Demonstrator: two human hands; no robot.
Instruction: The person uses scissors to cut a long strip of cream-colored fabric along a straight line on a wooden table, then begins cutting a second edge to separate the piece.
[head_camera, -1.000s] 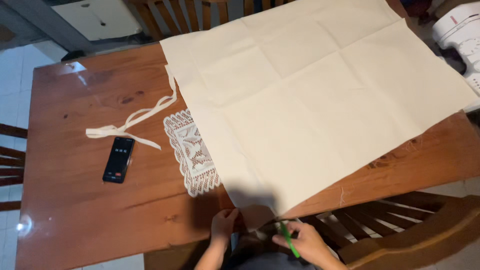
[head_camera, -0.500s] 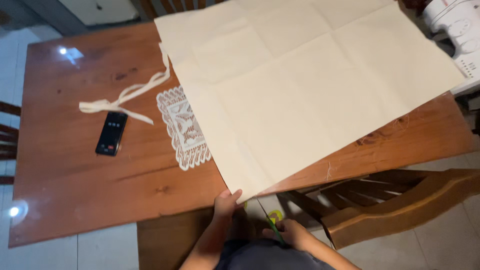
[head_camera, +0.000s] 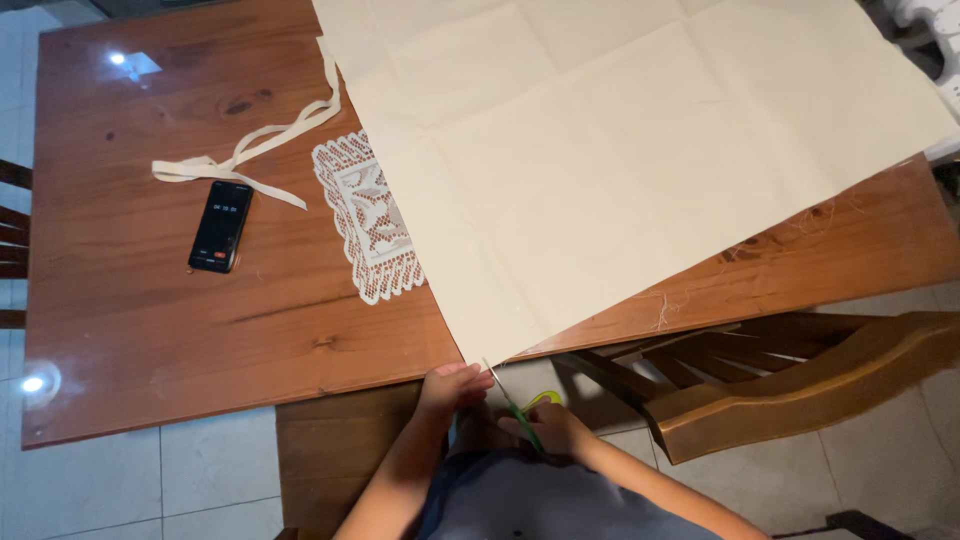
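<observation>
A black phone (head_camera: 221, 226) and a thin cloth strip (head_camera: 245, 150) lie far up and left of the left hand (head_camera: 448, 385). That hand rests at the table (head_camera: 150, 330) edge, fingers curled together, just below the corner of the big cream cloth (head_camera: 620, 150). The cloth is flat with fold lines and partly covers a white lace mat (head_camera: 365, 215). The right hand (head_camera: 550, 430) grips green scissors (head_camera: 520, 410), blades pointing up at the corner. A wooden chair (head_camera: 800, 380) sits close on its right. The cloth's top is cut off.
</observation>
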